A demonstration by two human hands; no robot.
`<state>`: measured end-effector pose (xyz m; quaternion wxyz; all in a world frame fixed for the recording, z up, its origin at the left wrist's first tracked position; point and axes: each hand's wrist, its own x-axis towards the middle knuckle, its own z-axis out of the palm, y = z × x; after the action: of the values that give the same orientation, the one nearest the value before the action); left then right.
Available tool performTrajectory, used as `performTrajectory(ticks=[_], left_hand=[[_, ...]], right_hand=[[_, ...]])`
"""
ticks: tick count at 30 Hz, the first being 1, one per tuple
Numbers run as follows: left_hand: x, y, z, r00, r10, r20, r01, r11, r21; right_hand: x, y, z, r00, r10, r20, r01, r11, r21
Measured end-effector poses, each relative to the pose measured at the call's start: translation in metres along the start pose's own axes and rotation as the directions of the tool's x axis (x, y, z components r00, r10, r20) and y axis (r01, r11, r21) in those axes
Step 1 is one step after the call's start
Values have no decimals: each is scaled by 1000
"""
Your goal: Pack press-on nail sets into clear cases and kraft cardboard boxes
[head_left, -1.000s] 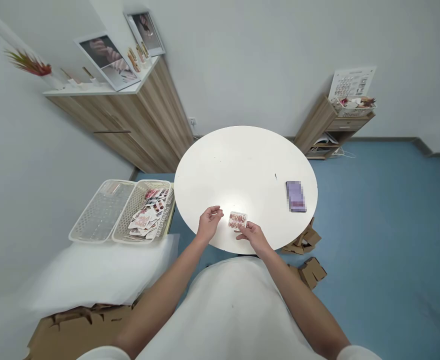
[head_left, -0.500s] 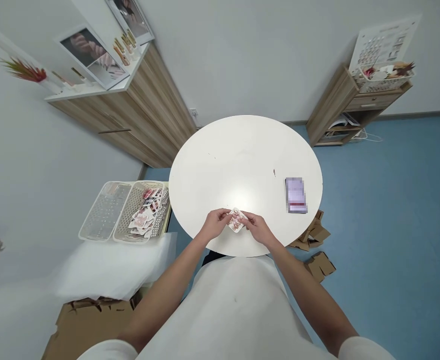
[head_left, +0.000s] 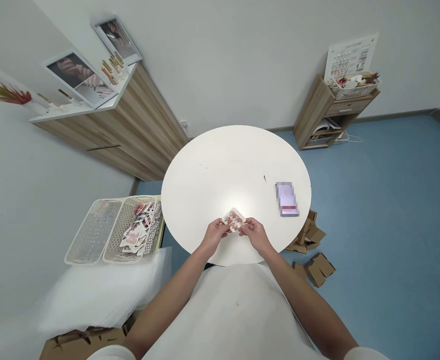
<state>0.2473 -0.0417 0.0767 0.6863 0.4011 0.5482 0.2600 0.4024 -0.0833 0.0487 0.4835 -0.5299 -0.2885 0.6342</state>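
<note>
Between both hands, over the near part of the round white table (head_left: 205,155), is a small white card (head_left: 234,219) printed with reddish-brown shapes. My left hand (head_left: 214,234) pinches its left corner, thumb on the front. At the right corner, my right hand (head_left: 255,233) grips it the same way. The card faces up toward me, tilted like a diamond. What the shapes are is too small to tell. To the right lies a flat purple item (head_left: 287,199), blurred into blocks.
Left of the table, a white plastic basket (head_left: 109,250) holds several printed cards beside its clear lid (head_left: 88,232). Cardboard boxes (head_left: 319,270) lie on the blue floor at right. A wooden cabinet (head_left: 130,125) stands back left, a smaller one (head_left: 310,115) back right.
Both hands have shifted their hold toward the card's lower edges, so more of its face shows. The whole view has moved slightly; the card stays held by both hands.
</note>
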Motion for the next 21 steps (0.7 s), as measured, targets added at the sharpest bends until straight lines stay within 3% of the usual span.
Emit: performTrajectory(ticks=[8,12,17,21], left_hand=[[-6,-12,4,1000,-1,20,-2,994,113],[-7,-17,1,993,111,43,-118,968,220],[-12,-10,-13,965,262,-4,-236,876,420],[-16,3,-22,932,350,95,-343,763,549]], right_hand=[[2,-8,0,999,-51,9,51,998,-35],[5,-5,-1,998,-56,-4,56,998,-28],[7,-3,-6,997,-70,-15,70,997,-46],[8,-2,-10,997,-72,-7,71,993,-94]])
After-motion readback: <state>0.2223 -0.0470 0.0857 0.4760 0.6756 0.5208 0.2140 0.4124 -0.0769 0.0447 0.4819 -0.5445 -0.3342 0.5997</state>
